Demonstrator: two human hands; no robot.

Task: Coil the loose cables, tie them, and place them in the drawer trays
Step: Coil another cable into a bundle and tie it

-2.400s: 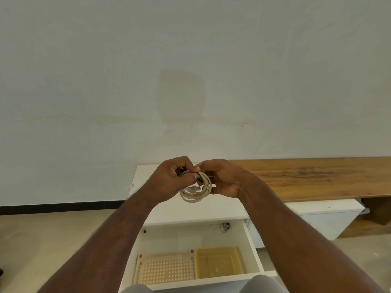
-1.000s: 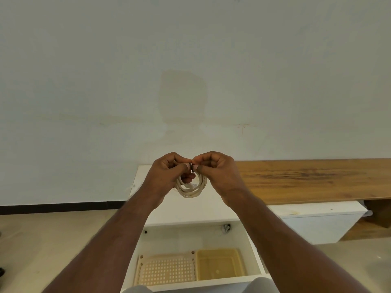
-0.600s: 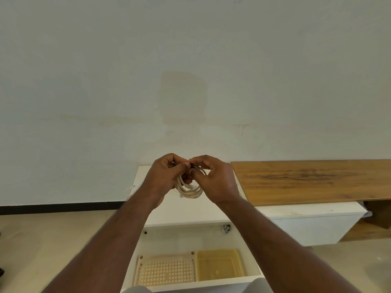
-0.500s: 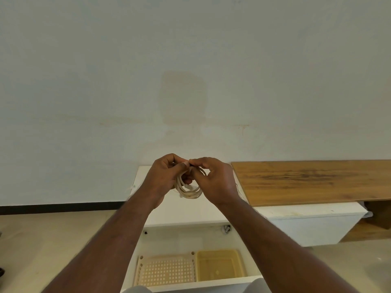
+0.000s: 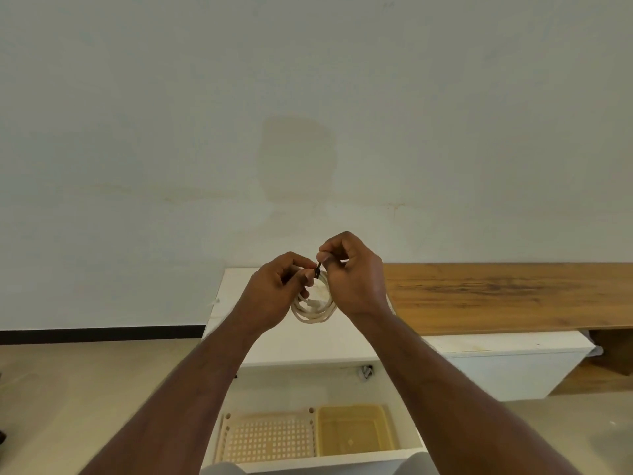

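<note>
I hold a coiled cream cable point(image 5: 313, 311) in the air above the white cabinet top point(image 5: 308, 341). My left hand point(image 5: 274, 293) grips the coil at its top, fingers curled round the loops. My right hand point(image 5: 352, 272) pinches a thin dark tie point(image 5: 318, 269) that sticks up from the top of the coil, between thumb and forefinger. Below, the open white drawer point(image 5: 342, 389) holds a perforated beige tray point(image 5: 269, 437) on the left and a solid yellow tray point(image 5: 354, 430) on the right; neither tray has a cable in it.
A wooden bench top point(image 5: 507, 296) runs to the right of the cabinet, with a white unit point(image 5: 507, 368) under it. A plain wall stands behind. A small dark object point(image 5: 366, 371) lies at the back of the drawer. Beige floor spreads to the left.
My right hand has risen a little and now pinches the dark tie above the coil. The coil hangs lower and more open between my hands than before.
</note>
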